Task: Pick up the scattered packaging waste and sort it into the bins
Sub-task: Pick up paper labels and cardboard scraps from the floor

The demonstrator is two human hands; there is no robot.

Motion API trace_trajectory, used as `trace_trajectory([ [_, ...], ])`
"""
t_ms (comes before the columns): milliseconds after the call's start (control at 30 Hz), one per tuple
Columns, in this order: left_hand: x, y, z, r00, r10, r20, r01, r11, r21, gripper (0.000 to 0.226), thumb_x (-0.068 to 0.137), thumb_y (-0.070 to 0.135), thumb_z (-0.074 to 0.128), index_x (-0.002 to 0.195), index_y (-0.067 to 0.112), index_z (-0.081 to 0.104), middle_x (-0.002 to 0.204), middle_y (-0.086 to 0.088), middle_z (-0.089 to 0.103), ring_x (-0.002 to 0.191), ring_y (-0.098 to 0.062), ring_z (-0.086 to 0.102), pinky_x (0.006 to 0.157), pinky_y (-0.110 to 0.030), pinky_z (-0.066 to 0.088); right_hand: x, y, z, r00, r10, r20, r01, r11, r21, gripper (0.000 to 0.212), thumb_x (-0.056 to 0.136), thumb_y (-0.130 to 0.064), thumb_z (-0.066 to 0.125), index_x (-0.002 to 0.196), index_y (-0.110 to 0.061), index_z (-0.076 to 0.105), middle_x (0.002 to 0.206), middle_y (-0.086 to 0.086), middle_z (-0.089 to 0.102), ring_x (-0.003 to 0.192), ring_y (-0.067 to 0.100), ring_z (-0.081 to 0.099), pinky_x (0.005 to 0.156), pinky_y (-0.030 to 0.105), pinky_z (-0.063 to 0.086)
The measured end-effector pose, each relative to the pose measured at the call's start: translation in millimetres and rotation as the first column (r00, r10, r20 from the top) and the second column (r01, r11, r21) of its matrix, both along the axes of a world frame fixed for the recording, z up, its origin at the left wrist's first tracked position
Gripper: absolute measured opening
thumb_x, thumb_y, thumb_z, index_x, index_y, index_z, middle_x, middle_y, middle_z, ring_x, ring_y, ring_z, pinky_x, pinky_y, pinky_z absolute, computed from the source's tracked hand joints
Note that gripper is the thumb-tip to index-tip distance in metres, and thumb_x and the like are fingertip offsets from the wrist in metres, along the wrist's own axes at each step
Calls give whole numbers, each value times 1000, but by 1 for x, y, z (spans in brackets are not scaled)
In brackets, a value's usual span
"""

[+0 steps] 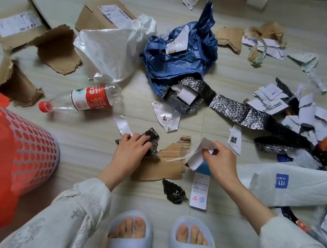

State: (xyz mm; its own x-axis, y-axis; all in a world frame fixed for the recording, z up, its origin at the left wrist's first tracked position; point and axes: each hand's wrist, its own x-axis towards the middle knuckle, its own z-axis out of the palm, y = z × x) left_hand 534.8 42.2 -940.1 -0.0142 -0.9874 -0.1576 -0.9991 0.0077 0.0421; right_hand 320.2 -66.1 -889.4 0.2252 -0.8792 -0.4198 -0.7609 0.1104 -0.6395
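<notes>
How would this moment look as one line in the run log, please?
left hand: grips black foil scrap | right hand: pinches white paper scrap | bottle: on floor | bin: at left

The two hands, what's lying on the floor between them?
In the head view, a torn cardboard piece lies between the left hand and the right hand.

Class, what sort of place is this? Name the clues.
Probably a room at home: a pale tiled floor, soft slippers on bare feet, and a small lined waste basket.
</notes>
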Motion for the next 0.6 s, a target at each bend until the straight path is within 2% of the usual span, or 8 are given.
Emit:
trace_trajectory([
  [67, 1, 1, 8, 999, 42, -3, -43, 998, -40, 23, 63, 5, 57, 79, 19, 66, 84, 0, 69, 68, -24, 61, 59, -30, 44, 2, -1, 7, 1000, -6, 6, 6, 1000, 2, 13, 85, -7, 56, 75, -16, 58, 66, -5, 53, 68, 15, 45, 54, 14, 31],
  [133, 4, 2, 24, 992, 117, -45, -120, 991, -63, 34, 54, 0, 72, 82, 18, 67, 78, -1, 66, 65, -25, 61, 57, -30, 43, 6, -3, 22, 1000, 8, 1, -8, 1000, -1, 7, 86, -7, 56, 83, -11, 62, 70, 1, 54, 70, 18, 46, 54, 14, 31],
  [200, 9, 1, 50, 978, 181, -102, -192, 975, -109, 44, 48, -2, 79, 87, 16, 67, 78, -4, 65, 65, -27, 61, 56, -31, 44, 12, -8, 42, 1000, 17, 17, -16, 999, -32, 8, 85, -6, 56, 85, -7, 64, 71, 3, 54, 69, 18, 46, 51, 12, 31],
  [300, 18, 1, 97, 959, 190, -209, -233, 951, -201, 41, 57, -2, 78, 93, 14, 65, 83, -5, 65, 69, -28, 63, 57, -34, 45, 31, -14, 87, 996, 7, 87, 1, 996, -93, 10, 85, -5, 56, 88, -8, 65, 78, 5, 60, 72, 18, 50, 54, 17, 34],
  [367, 27, 5, 129, 949, 181, -257, -253, 925, -284, 38, 61, -3, 76, 94, 12, 65, 84, -6, 64, 70, -29, 61, 57, -35, 45, 44, -12, 119, 992, 46, 115, -28, 988, -149, 14, 86, -5, 55, 79, -16, 60, 75, 1, 58, 72, 18, 49, 55, 18, 33],
  [433, 34, 12, 161, 937, 195, -291, -297, 884, -362, 35, 64, -4, 74, 95, 10, 65, 85, -8, 63, 70, -30, 60, 56, -34, 45, 58, -6, 150, 987, 119, 108, -94, 973, -212, 12, 87, -7, 54, 76, -12, 58, 71, 0, 54, 71, 19, 46, 53, 19, 31],
  [533, 47, 32, 206, 924, 234, -302, -361, 792, -493, 32, 66, -2, 69, 96, 9, 65, 89, -9, 64, 72, -31, 60, 61, -34, 48, 88, 3, 193, 965, 236, 116, -191, 932, -308, 12, 89, -10, 55, 92, -4, 64, 88, 10, 64, 83, 25, 56, 65, 31, 45],
  [600, 59, 51, 233, 911, 283, -299, -408, 720, -562, 33, 66, 1, 67, 97, 10, 64, 92, -9, 63, 73, -31, 60, 63, -34, 49, 115, 12, 218, 939, 327, 108, -263, 884, -386, 15, 90, -10, 55, 98, -3, 65, 98, 13, 65, 91, 27, 57, 75, 35, 45],
])
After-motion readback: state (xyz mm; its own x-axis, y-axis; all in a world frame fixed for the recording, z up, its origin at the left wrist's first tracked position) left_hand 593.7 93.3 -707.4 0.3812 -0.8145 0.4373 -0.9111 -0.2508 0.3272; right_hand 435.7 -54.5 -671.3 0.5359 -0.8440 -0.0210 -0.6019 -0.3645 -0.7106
